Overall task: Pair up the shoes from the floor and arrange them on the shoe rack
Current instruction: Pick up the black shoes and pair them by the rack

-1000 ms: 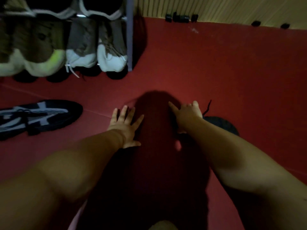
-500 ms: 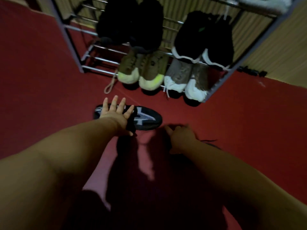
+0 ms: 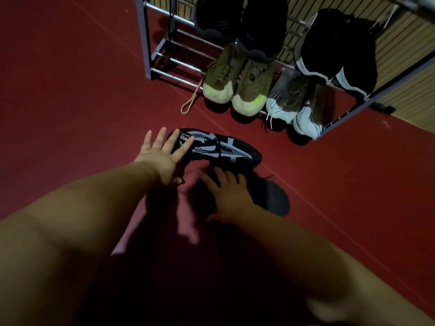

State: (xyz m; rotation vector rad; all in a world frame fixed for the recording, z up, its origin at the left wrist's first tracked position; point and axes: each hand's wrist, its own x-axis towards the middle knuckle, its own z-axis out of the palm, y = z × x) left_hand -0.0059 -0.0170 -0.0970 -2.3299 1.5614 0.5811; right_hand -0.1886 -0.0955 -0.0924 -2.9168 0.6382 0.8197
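Shoe [image 3: 219, 149]: lies nine-to-three, heel by our nearer left grip [image 3: 162, 154]
Right grip [image 3: 226, 194]: spread flat like the left, holding nothing

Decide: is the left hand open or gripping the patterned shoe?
Open. The left hand has straight, spread fingers lying over the heel end of the patterned shoe; none curl round it.

The red floor [image 3: 70, 90] is carrying a black-and-grey sneaker [image 3: 219, 149], a dark shoe [image 3: 273, 196] just beside it, and the shoe rack [image 3: 143, 43] standing at its far edge, holding an olive pair [image 3: 237, 83] and a grey-white pair [image 3: 294, 102].
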